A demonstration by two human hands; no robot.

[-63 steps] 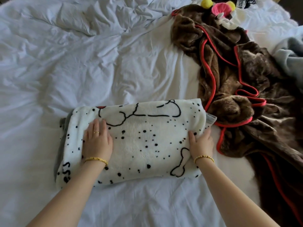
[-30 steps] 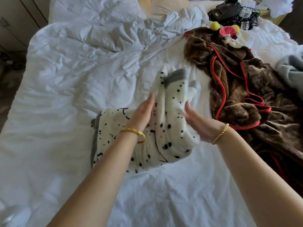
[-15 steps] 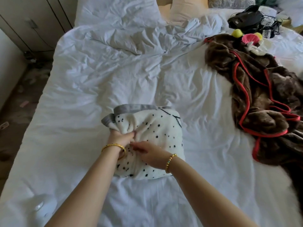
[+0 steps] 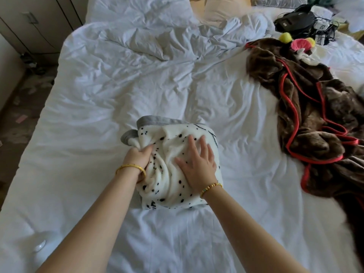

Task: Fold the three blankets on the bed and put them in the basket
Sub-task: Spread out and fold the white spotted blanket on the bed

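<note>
A white blanket with black spots and a grey edge lies folded into a small square in the middle of the bed. My left hand grips a bunch of its fabric at the left side. Spread flat, my right hand presses on top of the fold. A brown fleece blanket with red trim sprawls unfolded at the right of the bed. No basket is in view.
A crumpled white duvet and pillows lie at the head of the bed. Yellow and pink soft toys and a black bag with cables sit at the far right. A wardrobe and littered floor are on the left.
The spotted blanket went from a long rectangle to a compact square as its right half was lifted and laid over the left. My right hand has now spread flat on top.
</note>
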